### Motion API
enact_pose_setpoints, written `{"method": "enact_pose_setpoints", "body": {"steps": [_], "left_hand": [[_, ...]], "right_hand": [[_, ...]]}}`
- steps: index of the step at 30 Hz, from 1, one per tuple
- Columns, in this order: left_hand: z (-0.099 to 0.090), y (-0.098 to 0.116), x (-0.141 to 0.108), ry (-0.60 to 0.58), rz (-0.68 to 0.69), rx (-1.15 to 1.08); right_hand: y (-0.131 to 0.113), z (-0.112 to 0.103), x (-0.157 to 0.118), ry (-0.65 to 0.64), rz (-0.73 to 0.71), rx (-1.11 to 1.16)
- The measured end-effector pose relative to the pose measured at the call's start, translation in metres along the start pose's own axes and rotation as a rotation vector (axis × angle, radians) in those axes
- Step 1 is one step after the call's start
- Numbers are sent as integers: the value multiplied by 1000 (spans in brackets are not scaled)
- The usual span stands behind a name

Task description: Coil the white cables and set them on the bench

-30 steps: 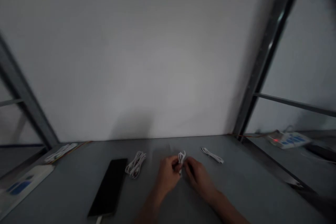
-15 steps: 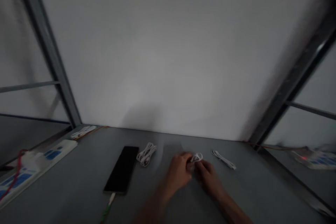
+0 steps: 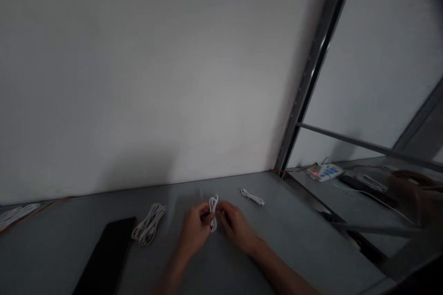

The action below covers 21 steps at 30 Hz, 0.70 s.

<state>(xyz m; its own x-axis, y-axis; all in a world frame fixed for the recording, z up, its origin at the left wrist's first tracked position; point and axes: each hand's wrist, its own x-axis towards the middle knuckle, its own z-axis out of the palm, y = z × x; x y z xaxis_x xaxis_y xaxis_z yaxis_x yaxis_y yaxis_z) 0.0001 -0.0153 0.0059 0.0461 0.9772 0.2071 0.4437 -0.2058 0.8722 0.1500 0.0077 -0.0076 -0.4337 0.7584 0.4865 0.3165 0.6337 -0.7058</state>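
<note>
A small coiled white cable (image 3: 213, 226) stands upright between my two hands above the grey table. My left hand (image 3: 196, 226) pinches it at its middle from the left. Close against its right side is my right hand (image 3: 236, 225), fingers curled, its fingertips by the coil; whether they grip it is hard to make out. A second bundled white cable (image 3: 252, 197) lies on the table beyond my right hand. To the left of my hands rests a larger white cable bundle (image 3: 149, 224), beside a black phone (image 3: 107, 258).
More white cable (image 3: 19, 213) lies at the far left by an orange wire. A metal frame post (image 3: 313, 71) rises at the right of the table (image 3: 297, 235). Past it sit a white and blue power strip (image 3: 325, 172) and a blurred brown shape at the right edge.
The view has swung to the right, so the left power strip is out of sight. The coiled cable between my hands now points upright, with more of it showing.
</note>
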Motion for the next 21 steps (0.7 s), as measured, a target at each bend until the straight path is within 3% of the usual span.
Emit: {"method": "enact_pose_setpoints", "body": {"steps": [7,14,17,21], "left_hand": [[-2,2,1,12,-82,57],[-1,4,-1,14,-70,63],[-1,5,-1,15,-48,51],[-2,7,-1,-1,-51,21]], "right_hand": [[8,-4,-5,-101,-144,-212],[2,-7,-6,-133,-253,-410],[-2,-3,-6,-60,-162,-279],[1,9,-3,54,115,89]]}}
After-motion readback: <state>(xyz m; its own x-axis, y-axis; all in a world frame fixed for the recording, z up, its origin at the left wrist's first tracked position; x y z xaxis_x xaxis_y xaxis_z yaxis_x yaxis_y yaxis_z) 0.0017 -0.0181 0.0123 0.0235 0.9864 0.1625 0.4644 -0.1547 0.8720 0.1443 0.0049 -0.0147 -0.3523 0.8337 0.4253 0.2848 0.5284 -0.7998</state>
